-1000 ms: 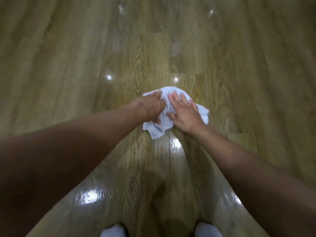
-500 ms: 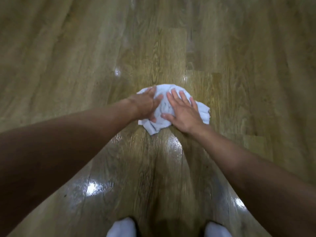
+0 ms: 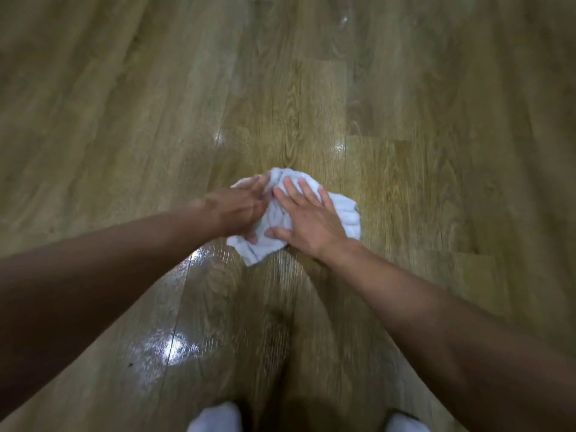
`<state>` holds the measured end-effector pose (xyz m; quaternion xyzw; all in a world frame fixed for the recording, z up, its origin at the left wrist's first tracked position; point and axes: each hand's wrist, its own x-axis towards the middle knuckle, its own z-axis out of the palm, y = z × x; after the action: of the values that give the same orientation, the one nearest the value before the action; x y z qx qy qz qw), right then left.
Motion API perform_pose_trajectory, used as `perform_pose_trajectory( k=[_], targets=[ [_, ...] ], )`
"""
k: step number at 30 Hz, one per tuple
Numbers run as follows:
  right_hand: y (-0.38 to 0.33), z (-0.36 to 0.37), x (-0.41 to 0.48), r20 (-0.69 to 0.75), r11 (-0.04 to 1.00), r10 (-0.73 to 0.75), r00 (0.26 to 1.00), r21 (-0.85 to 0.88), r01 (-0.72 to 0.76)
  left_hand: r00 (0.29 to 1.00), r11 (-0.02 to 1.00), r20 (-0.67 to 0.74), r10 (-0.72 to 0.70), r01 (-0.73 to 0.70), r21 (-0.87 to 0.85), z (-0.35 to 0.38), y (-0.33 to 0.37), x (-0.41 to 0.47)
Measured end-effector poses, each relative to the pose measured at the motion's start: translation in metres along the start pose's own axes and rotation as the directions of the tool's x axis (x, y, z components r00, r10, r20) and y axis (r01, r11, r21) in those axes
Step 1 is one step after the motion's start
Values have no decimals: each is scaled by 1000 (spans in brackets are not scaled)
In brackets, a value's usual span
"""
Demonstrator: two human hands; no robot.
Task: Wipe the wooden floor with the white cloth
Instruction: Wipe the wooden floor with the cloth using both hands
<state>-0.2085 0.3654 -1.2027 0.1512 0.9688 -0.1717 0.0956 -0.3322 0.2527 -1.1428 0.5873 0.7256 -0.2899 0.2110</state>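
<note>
A crumpled white cloth [image 3: 346, 215] lies on the wooden floor [image 3: 311, 98] in the middle of the view. Both of my hands rest on top of it, side by side. My left hand [image 3: 238, 210] covers the cloth's left part with its fingers curled over the fabric and the thumb at the near edge. My right hand [image 3: 307, 221] presses flat on the middle, fingers spread and pointing away from me. A corner of the cloth sticks out toward me under the hands. The floor just in front of the cloth shines wet.
Bare wooden planks run in every direction around the cloth. Glossy wet patches [image 3: 174, 344] reflect light on the near floor. My two feet in white socks [image 3: 215, 419] stand at the bottom edge, one on each side.
Both hands have slid the cloth to the left and a little toward me across the planks. My feet show more at the bottom edge.
</note>
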Motion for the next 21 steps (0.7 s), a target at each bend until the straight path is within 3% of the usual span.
perform_pose_trajectory(
  k=[3,5,8,10,12,15,18,21],
  targets=[
    [-13,-16,33,79,1000,15,997,-8,-15,997,992,78,-19,10,123,-17,-17,12],
    [-20,-14,23,54,1000,18,998,19,-19,997,987,82,17,-30,160,-14,-9,18],
    [-32,6,-20,-29,999,9,1000,38,-8,998,980,16,58,-61,188,11,10,-2],
    [-46,20,-42,-7,1000,2,1000,-11,-2,991,978,-69,118,-103,183,40,16,-23],
    [-47,18,-37,23,998,-9,1000,-56,11,991,995,-100,84,-78,55,53,12,-37],
    [-45,0,6,52,997,-55,997,-52,58,999,993,-34,-41,37,-114,37,-14,-28],
    [-52,-11,42,131,998,-44,990,-37,50,987,986,35,-158,159,-40,11,-35,-13],
    [-59,-6,27,101,997,-58,993,-43,63,993,993,35,-113,112,42,7,-19,-22]
  ],
)
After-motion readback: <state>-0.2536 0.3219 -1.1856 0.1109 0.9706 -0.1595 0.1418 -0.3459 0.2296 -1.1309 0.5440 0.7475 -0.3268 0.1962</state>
